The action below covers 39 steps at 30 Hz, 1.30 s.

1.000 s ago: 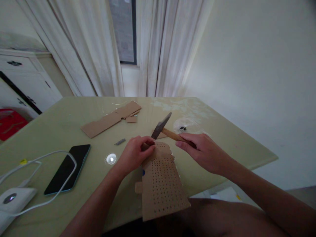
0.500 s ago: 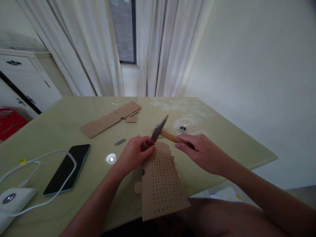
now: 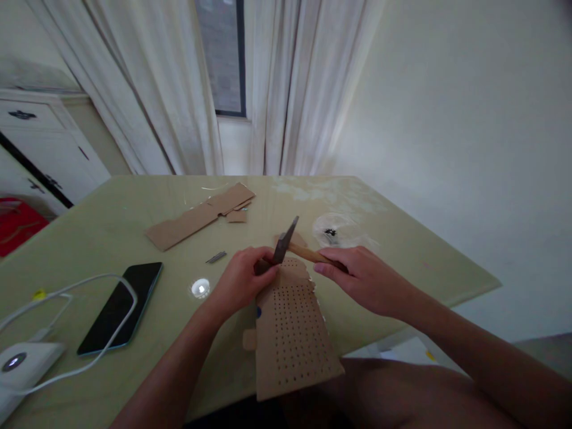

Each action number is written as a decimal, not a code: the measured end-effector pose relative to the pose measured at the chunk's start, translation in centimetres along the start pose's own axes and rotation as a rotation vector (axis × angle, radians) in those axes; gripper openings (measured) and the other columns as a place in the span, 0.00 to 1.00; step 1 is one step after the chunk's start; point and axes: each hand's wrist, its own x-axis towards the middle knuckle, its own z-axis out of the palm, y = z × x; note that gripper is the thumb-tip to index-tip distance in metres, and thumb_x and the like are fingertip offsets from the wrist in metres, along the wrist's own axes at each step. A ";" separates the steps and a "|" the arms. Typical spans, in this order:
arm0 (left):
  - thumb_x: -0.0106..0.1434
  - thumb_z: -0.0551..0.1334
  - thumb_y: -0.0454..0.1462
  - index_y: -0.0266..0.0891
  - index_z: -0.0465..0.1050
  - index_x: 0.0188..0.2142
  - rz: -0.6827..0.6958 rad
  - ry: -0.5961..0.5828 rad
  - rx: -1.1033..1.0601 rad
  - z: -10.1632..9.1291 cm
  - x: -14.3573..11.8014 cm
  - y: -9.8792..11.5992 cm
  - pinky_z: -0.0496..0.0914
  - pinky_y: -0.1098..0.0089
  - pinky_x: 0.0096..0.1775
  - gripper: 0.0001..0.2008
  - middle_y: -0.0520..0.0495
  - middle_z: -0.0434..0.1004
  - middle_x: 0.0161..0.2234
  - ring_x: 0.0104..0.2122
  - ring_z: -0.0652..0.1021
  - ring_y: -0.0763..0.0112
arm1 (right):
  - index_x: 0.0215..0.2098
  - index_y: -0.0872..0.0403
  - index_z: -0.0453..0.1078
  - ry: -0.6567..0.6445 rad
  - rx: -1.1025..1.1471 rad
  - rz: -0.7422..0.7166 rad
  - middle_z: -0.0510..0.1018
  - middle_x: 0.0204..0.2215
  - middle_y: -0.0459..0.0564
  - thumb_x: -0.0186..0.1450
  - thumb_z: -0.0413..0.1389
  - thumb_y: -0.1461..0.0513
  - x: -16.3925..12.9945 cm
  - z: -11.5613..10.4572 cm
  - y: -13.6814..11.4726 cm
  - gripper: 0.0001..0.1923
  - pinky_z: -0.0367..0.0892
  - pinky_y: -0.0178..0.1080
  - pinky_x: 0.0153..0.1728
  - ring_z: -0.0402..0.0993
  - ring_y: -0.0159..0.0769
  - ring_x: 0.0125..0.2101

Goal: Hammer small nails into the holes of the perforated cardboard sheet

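Observation:
My right hand [image 3: 357, 276] is wrapped round the wooden handle of a hammer [image 3: 308, 252]. The hammer's dark head stands tilted, its lower end at the fingertips of my left hand [image 3: 244, 275]. Those fingers are pinched together at the far left edge of a piece of brown cardboard [image 3: 295, 333]; whatever they hold is hidden. Rows of small punched holes cover the cardboard, and its right edge is torn. Its near end sticks out past the table edge. A small cardboard scrap [image 3: 295, 239] lies behind the hammer.
On the table [image 3: 402, 262], a few thin metal rods [image 3: 217, 257] lie left of my left hand, near a phone [image 3: 120, 308] and a white device [image 3: 31, 369] with a looping cable. Cardboard strips [image 3: 201, 217] lie farther back. A clear plastic bag [image 3: 339, 229] holds small black pieces.
The hammer head has come down a little and to the left, with my right hand shifting slightly along. My left hand and the cardboard stay in nearly the same place.

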 end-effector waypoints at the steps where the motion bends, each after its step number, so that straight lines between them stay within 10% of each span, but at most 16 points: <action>1: 0.68 0.66 0.37 0.42 0.81 0.38 0.003 0.000 -0.002 0.0 0.0 0.0 0.66 0.67 0.35 0.04 0.52 0.83 0.32 0.29 0.75 0.69 | 0.32 0.53 0.71 -0.003 -0.003 0.000 0.75 0.25 0.43 0.79 0.54 0.56 0.0 0.0 0.0 0.17 0.53 0.39 0.33 0.69 0.33 0.27; 39: 0.65 0.73 0.40 0.42 0.77 0.46 0.024 -0.051 0.020 0.0 -0.2 0.2 0.71 0.62 0.45 0.12 0.46 0.78 0.45 0.42 0.77 0.60 | 0.35 0.53 0.75 -0.015 -0.025 0.000 0.79 0.28 0.46 0.79 0.54 0.56 0.2 0.5 0.4 0.16 0.56 0.39 0.33 0.72 0.35 0.29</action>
